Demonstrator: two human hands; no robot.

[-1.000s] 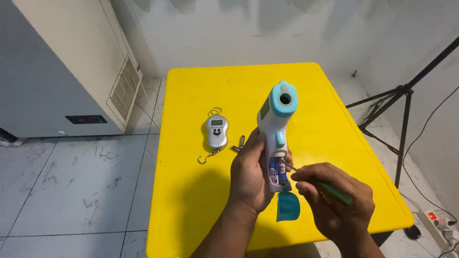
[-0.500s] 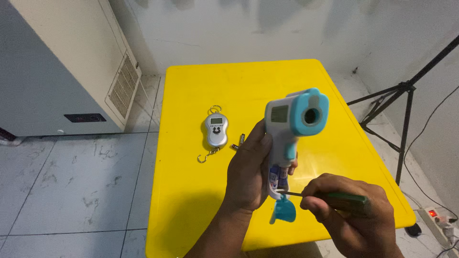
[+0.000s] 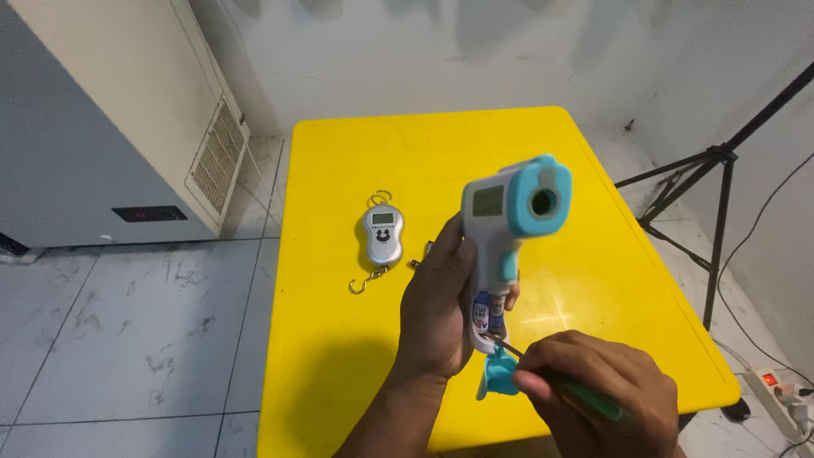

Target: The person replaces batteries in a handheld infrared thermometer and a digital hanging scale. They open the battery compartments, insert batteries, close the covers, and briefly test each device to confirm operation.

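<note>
Standing at far left, a white chest freezer (image 3: pixel 93 127) with a side vent grille sits on the grey tiled floor (image 3: pixel 127 331), beside the yellow table (image 3: pixel 381 161). On the table's left part lies a silver digital hanging scale (image 3: pixel 382 237) with a hook at its lower end; just right of it, two loose batteries (image 3: pixel 423 254) lie partly hidden behind the person's thumb. Left hand (image 3: pixel 438 309) is closed firmly round the handle of a white-and-blue infrared thermometer (image 3: pixel 505 222), held upright above the table, sensor end pointing right and towards the viewer. Battery compartment in the handle is open, with two batteries seated inside; the blue battery cover (image 3: pixel 498 376) hangs from the handle's base. Right hand (image 3: pixel 593 390) is clamped on a green-handled screwdriver (image 3: pixel 585 397), its metal tip touching the lower end of the compartment. Further right, a black tripod (image 3: pixel 716 187) stands on the floor, and a power strip (image 3: pixel 784 392) lies at the far right edge.
</note>
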